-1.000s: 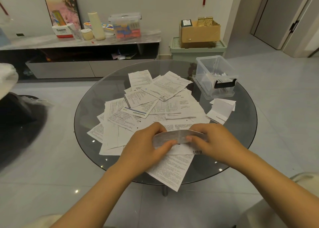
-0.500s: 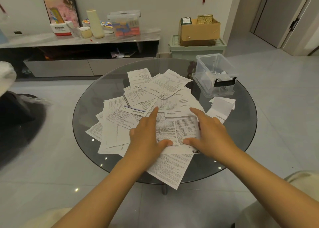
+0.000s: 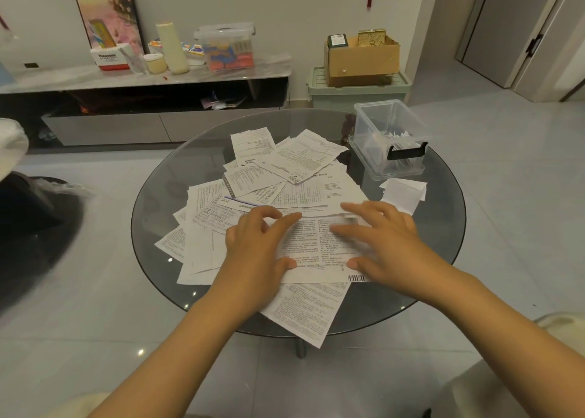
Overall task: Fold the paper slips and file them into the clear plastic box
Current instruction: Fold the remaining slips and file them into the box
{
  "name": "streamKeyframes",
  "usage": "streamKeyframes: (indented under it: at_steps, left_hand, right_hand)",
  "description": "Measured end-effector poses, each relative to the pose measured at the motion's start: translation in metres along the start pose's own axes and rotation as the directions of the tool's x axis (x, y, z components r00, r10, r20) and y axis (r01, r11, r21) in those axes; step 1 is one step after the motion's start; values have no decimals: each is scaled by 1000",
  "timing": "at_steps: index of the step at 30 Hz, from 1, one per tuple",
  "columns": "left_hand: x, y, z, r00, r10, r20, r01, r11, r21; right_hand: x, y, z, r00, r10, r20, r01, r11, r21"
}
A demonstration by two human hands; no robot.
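Slip [image 3: 316, 243] lies flat on pile w/ left hand [image 3: 256, 253] and right hand [image 3: 389, 246] on it, fingers spread, gripping nothing; box [image 3: 389, 139] at 1 o'clock.

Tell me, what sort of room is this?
Probably a home living room: a round glass coffee table, a long low grey media cabinet along the wall, and a framed flower picture leaning there.

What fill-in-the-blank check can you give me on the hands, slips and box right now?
1. Both hands, left hand and right hand, rest on a ____ slip.
2. The clear plastic box sits at the table's far ____.
3. The box's latch is ____.
Missing: paper; right; black.
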State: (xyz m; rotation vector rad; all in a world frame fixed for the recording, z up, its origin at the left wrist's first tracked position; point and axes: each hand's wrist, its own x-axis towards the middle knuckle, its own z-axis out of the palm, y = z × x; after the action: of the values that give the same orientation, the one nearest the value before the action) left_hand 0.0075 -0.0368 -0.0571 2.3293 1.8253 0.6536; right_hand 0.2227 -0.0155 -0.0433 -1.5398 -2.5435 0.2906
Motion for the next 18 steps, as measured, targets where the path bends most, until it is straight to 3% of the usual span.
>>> streamKeyframes:
  at_steps: [3,5,11,15,18]
  left_hand:
    - [-1,-3,4,997,71,2,-71,997,31]
    - [-3,-2,9,991,130,18,-131,990,52]
    - [-5,13,9,975,185,120,-171,978,-116]
    - [-5,19,10,969,195,150,-179,977,-115]
    - [-3,19,10,983,141,117,-121,979,-161]
  right_hand:
    - [-2,-1,0,995,-38,96,39,999,-1]
    - [-5,-3,-3,993,-81,87,83,996,-21]
    - [-6,-8,4,975,-215,-60,198,956,-217]
    - [-1,-8,9,976,-156,-153,126,974,-189]
    - [-5,-14,9,960,-165,-226,150,985,-83]
